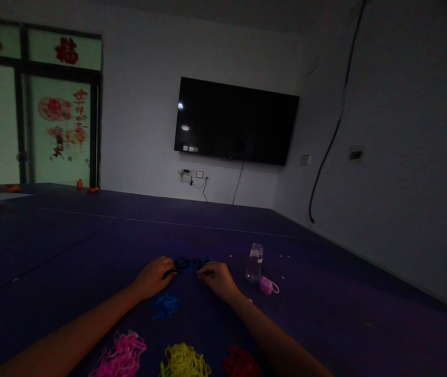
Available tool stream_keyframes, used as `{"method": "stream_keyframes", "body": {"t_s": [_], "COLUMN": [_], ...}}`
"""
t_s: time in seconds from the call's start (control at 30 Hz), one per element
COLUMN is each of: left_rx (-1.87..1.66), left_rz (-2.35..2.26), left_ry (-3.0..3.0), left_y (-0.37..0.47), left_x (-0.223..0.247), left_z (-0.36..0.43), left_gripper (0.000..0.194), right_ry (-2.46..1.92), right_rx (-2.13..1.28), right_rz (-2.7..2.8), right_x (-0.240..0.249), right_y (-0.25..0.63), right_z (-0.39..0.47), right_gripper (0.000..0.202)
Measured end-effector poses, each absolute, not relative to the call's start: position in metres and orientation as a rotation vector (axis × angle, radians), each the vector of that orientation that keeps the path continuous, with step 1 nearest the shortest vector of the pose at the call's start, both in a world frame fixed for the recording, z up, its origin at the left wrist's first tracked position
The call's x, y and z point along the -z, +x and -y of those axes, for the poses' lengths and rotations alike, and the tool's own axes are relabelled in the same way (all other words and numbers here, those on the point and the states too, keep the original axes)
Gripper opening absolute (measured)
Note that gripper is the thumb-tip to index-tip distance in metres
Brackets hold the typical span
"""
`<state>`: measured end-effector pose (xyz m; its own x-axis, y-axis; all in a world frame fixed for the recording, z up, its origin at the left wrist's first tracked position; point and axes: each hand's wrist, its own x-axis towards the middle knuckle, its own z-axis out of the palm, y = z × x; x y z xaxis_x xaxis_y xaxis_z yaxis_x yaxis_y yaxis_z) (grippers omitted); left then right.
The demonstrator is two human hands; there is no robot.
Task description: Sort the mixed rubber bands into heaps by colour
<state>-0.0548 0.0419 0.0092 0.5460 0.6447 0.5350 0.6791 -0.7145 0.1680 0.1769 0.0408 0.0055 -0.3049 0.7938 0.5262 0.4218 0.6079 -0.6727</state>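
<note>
Both hands rest low over the dark blue table, beside a row of black and blue loops (192,263). My left hand (156,278) is at the left end of that row, its fingers curled together at a dark strand. At the right end, my right hand (218,278) has thumb and fingertips pinched together; anything between them is too small and dark to name. A small pile of blue bands (166,306) lies just below my left hand. Nearer the camera are heaps of pink bands (121,356), yellow bands (185,361) and red bands (241,362).
A clear bottle (254,263) stands right of my right hand, with a pink cap (268,285) beside it. Small white scraps dot the table (345,293). Orange objects (79,184) sit at the far left edge. A television (237,121) hangs on the wall.
</note>
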Motion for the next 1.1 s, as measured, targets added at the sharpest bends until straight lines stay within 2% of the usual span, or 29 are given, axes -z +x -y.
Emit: {"method": "stream_keyframes", "body": {"t_s": [0.13, 0.23, 0.43, 0.6, 0.77, 1.1], "left_rx": [0.934, 0.952, 0.945, 0.95, 0.926, 1.061], "left_rz": [1.097, 1.059, 1.07, 1.083, 1.121, 0.968], "left_ry": [-2.745, -2.757, -2.748, -2.743, -2.715, -2.705], "left_y": [-0.057, -0.057, -0.057, -0.057, -0.056, -0.058], "left_x": [-0.008, -0.009, -0.009, -0.008, -0.009, -0.009], "left_z": [-0.043, -0.043, -0.043, -0.044, -0.044, -0.046], "left_gripper": [0.022, 0.028, 0.028, 0.024, 0.018, 0.02], "right_ry": [-0.879, -0.849, -0.78, -0.706, -0.654, -0.797], "right_rx": [-0.901, -1.03, -0.773, -0.75, -0.836, -0.432], "right_rz": [2.037, 2.048, 2.1, 2.251, 2.266, 2.165], "right_x": [-0.004, -0.004, -0.012, -0.008, -0.007, -0.009], "right_y": [0.147, 0.136, 0.14, 0.136, 0.13, 0.154], "right_z": [-0.024, -0.016, -0.013, -0.008, -0.004, -0.022], "right_gripper": [0.011, 0.017, 0.029, 0.045, 0.043, 0.049]}}
